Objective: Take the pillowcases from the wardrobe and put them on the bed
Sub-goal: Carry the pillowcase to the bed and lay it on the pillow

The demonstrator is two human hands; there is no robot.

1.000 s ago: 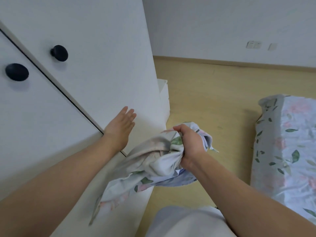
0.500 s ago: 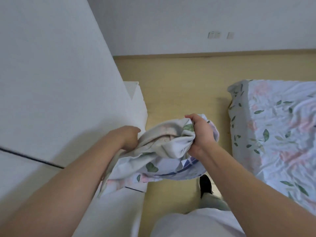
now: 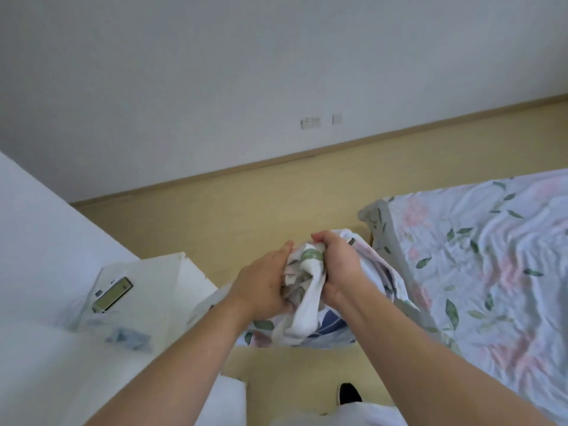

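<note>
A bunched floral pillowcase (image 3: 307, 305), white with green leaves and pink and blue patches, hangs in front of me over the wooden floor. My left hand (image 3: 261, 287) grips its left side and my right hand (image 3: 336, 269) is clenched on its top. The bed (image 3: 491, 272), covered by a matching floral sheet, lies to the right, with its near corner just beyond my right hand. The white wardrobe (image 3: 46, 226) stands at the left edge, with its doors out of sight.
A low white cabinet (image 3: 172, 290) stands left of my hands, with a small green-and-black device (image 3: 112, 295) on top. Bare wooden floor (image 3: 246, 216) runs to the white wall with sockets (image 3: 310, 122). My dark shoe (image 3: 349, 393) shows below.
My view has swung right, away from the wardrobe toward the bed. My left hand left the wardrobe door and took hold of the pillowcase beside my right hand.
</note>
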